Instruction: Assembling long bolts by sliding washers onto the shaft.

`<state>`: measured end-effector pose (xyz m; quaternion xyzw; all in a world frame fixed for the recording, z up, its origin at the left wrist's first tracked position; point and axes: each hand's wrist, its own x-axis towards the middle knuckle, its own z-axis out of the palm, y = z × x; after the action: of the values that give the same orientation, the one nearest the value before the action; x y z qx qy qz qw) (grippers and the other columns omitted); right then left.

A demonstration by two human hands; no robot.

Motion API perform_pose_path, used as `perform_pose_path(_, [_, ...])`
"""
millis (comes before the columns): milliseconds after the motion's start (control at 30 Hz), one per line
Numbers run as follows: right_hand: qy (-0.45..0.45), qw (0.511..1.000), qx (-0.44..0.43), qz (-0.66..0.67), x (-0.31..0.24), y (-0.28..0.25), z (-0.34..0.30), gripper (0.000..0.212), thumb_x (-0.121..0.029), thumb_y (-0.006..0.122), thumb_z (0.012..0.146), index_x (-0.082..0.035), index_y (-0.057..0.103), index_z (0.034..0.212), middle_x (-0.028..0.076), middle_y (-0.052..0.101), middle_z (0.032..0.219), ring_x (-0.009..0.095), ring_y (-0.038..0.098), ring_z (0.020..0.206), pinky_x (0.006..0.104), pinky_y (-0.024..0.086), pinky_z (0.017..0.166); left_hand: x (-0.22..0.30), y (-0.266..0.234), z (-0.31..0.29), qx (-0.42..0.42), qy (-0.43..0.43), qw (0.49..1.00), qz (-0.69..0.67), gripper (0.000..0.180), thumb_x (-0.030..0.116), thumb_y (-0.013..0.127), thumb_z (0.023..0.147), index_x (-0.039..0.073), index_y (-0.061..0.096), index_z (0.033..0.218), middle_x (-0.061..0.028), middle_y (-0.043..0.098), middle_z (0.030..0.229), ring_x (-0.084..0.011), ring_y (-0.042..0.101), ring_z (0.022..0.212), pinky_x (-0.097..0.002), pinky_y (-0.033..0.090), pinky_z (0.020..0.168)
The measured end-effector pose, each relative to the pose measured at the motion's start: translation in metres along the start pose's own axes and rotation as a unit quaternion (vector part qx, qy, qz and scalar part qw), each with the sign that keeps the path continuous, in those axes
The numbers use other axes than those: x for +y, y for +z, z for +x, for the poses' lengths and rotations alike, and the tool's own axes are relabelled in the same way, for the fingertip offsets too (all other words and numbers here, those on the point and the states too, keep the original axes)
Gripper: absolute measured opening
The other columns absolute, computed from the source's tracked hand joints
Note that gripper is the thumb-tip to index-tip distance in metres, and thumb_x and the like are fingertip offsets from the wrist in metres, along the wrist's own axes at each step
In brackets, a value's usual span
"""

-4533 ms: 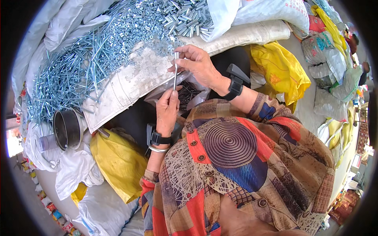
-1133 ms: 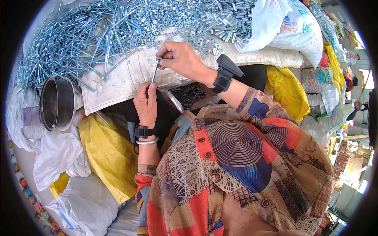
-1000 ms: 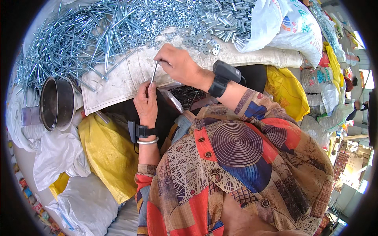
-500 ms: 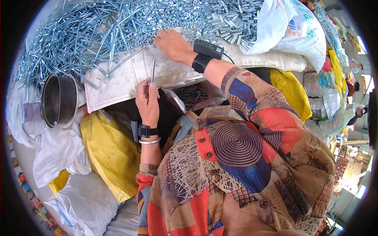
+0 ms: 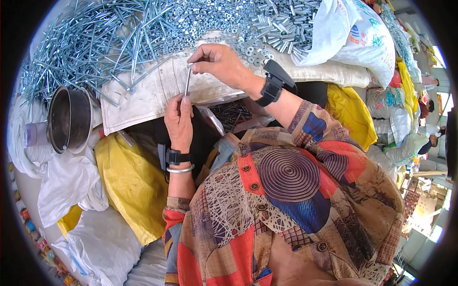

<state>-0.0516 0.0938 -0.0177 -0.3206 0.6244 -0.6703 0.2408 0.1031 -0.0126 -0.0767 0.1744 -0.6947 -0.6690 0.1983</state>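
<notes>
My left hand [image 5: 179, 123] pinches the lower end of a thin metal bolt [image 5: 187, 82] and holds it nearly upright over the front edge of the white cloth [image 5: 152, 90]. At the bolt's upper end, the thumb and forefinger of my right hand [image 5: 220, 64] are pinched together. Whatever small piece sits between them is too small to make out. Just beyond the right hand lie a heap of small nuts [image 5: 205, 21] and some flat washers [image 5: 255, 51]. Long bolts [image 5: 81, 52] are piled to the left, and short metal sleeves [image 5: 284, 31] to the right.
A dark round pan [image 5: 71, 119] stands on edge at the left. White plastic sacks [image 5: 362, 43] bound the heap on the right. Yellow sacks [image 5: 126, 176] hang on either side of my lap. Dark metal pieces [image 5: 232, 117] lie in an opening below the cloth edge.
My right hand has drawn back from the nut heap to the tip of the bolt, its fingers now pinched there. My left hand has stayed nearly in place with the bolt.
</notes>
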Motion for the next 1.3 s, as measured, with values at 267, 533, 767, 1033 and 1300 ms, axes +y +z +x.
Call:
perform_pose_path(267, [-0.033,0.986,0.040,-0.157,-0.001,0.013,-0.021,0.024,-0.011,0.070,0.078,0.003,0.061,0.096,0.007,0.064,0.082,0.012,0.060,0.076,0.0260,0.049,0.070,-0.001,0.005,-0.004,0.027,0.058,0.993,0.101,0.032,0.026,0.056,0.093,-0.001,0.056,0.109,-0.0053,0.054,0.069,-0.0115,0.049,0.061,-0.0267,0.040,0.055])
perform_pose_path(533, [0.077,0.993,0.055,0.076,0.015,0.018,-0.043,0.037,-0.016,0.055,0.092,0.005,0.049,0.122,0.010,0.064,0.096,0.012,0.058,0.086,0.0264,0.048,0.077,0.008,0.014,-0.009,-0.003,0.053,0.989,0.138,0.049,0.035,0.050,0.095,0.001,0.045,0.130,-0.0073,0.057,0.078,-0.0133,0.049,0.065,-0.0279,0.043,0.062])
perform_pose_path(767, [0.054,0.997,0.059,-0.020,0.014,0.019,-0.049,0.021,-0.015,0.057,0.090,0.004,0.062,0.095,0.006,0.063,0.083,0.009,0.055,0.075,0.0250,0.046,0.067,0.002,0.031,0.010,0.034,0.122,0.988,0.083,0.058,0.045,0.038,0.097,-0.002,0.043,0.131,-0.0029,0.053,0.083,-0.0113,0.047,0.067,-0.0268,0.040,0.060])
perform_pose_path(1033, [-0.088,0.969,0.076,-0.216,-0.007,-0.007,-0.024,0.017,-0.013,0.064,0.085,0.003,0.059,0.085,0.012,0.064,0.076,0.016,0.061,0.070,0.0294,0.047,0.063,0.048,0.023,0.038,0.024,0.099,0.992,0.068,0.049,0.036,0.044,0.098,-0.003,0.047,0.128,-0.0114,0.058,0.105,-0.0155,0.054,0.093,-0.0282,0.045,0.082])
perform_pose_path(1300, [-0.115,0.958,0.027,-0.260,-0.002,0.001,-0.027,0.019,-0.014,0.066,0.080,0.002,0.060,0.087,0.020,0.059,0.078,0.038,0.059,0.074,0.0413,0.045,0.062,0.080,0.023,0.057,-0.066,0.235,0.951,0.192,0.019,0.010,0.059,0.090,0.002,0.062,0.107,-0.0051,0.060,0.090,-0.0120,0.055,0.076,-0.0242,0.045,0.067])
